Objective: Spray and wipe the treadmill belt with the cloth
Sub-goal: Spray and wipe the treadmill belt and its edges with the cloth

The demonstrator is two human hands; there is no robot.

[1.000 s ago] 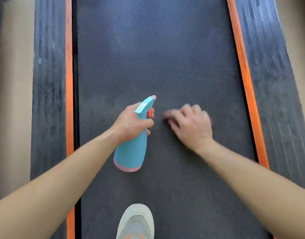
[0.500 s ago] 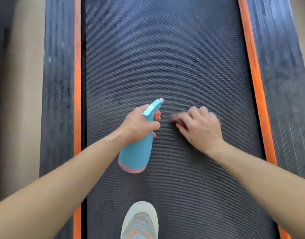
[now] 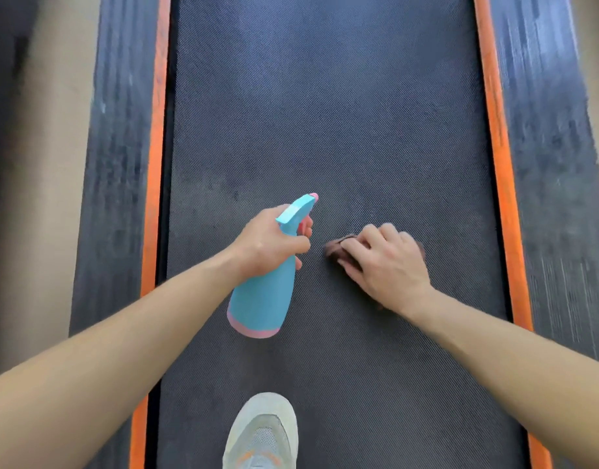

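left hand grips spray bottle; right hand presses cloth on belt.

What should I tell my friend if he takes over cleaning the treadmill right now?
Left hand: grips the blue spray bottle at its neck, nozzle aimed forward along the belt.
Right hand: holds the brownish cloth bunched against the belt, mostly hidden under the fingers.
One shoe stands on the belt's near end.
Done: wiping is underway mid-belt; how much is clean cannot be told.
Left: probably spray ahead, then wipe the rest of the belt.
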